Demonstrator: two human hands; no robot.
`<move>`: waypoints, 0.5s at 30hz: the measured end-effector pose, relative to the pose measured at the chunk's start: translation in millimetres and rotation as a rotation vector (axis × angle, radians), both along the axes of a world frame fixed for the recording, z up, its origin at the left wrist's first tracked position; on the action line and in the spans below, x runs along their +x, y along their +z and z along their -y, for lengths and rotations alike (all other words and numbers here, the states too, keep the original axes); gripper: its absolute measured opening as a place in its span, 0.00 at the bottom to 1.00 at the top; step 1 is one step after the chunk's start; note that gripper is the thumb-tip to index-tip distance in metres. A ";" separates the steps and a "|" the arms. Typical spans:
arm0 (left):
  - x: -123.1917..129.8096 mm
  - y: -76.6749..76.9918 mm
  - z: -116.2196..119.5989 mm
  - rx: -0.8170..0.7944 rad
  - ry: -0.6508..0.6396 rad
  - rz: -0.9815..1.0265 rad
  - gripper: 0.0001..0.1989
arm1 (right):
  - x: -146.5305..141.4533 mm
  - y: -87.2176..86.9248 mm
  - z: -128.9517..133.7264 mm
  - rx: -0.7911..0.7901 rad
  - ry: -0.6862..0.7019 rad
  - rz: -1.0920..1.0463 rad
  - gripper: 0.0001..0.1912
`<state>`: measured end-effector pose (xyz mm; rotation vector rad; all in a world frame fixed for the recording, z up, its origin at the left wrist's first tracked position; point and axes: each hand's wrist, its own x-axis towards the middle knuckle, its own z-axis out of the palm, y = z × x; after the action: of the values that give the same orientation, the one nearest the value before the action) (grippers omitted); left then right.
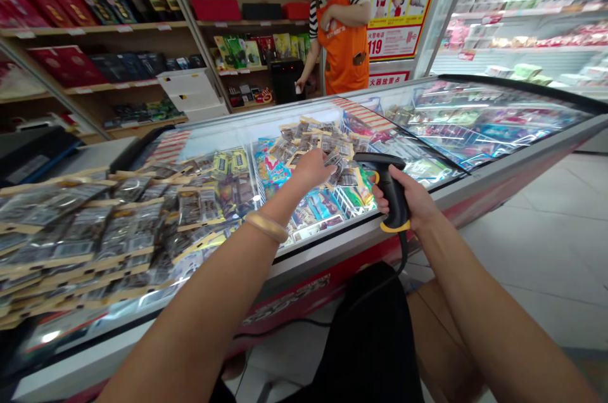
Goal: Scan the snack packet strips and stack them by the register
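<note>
My right hand point(413, 197) is wrapped round the grip of a black and yellow barcode scanner point(395, 191), whose head points left towards the packets. A cable runs down from its handle. My left hand point(311, 170), with a gold bangle point(266, 226) on the wrist, is closed at the edge of a small clear packet point(336, 165) with dark contents. Its fingertips are partly hidden by the packet. Just beyond lies a loose pile of similar packets point(308, 137) on the glass top of a chest freezer point(221, 116).
A larger heap of packets point(102, 225) covers the freezer's left end. Across the freezer stands a person in an orange apron point(346, 48), one hand holding something small and white. Stocked shelves point(209, 23) line the back. Tiled floor point(546, 232) shows at right.
</note>
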<state>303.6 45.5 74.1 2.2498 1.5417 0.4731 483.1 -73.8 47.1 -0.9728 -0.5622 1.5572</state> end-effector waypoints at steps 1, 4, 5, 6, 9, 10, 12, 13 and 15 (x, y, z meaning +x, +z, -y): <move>-5.9 -1.5 1.5 -0.010 0.009 0.076 0.10 | -1.2 0.2 -0.2 -0.003 0.008 0.008 0.15; -28.5 -11.6 5.3 -0.047 0.118 0.344 0.10 | -8.9 1.5 0.0 -0.018 0.051 0.033 0.16; -36.6 -16.2 5.9 -0.063 0.169 0.429 0.10 | -13.1 2.0 0.1 -0.022 0.069 0.045 0.16; -44.5 -21.1 6.0 -0.083 0.211 0.510 0.10 | -17.9 2.5 0.2 -0.027 0.090 0.060 0.16; -63.0 -33.5 4.5 -0.146 0.286 0.707 0.10 | -34.7 2.7 -0.4 -0.042 0.143 0.126 0.15; -67.1 -36.5 3.6 -0.167 0.299 0.750 0.10 | -39.9 2.3 -1.0 -0.042 0.158 0.149 0.15; -72.2 -40.4 1.8 -0.197 0.319 0.801 0.10 | -48.5 0.7 -2.7 -0.028 0.190 0.189 0.15; -73.6 -41.6 1.0 -0.204 0.324 0.812 0.10 | -51.5 -0.3 -3.8 -0.017 0.209 0.204 0.15; -74.9 -42.8 0.0 -0.207 0.325 0.828 0.11 | -54.9 -2.8 -5.9 0.000 0.246 0.218 0.15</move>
<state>228.7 45.5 31.2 1.3553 1.3892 1.1044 428.2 -67.9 44.3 -1.1142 -0.8615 1.6763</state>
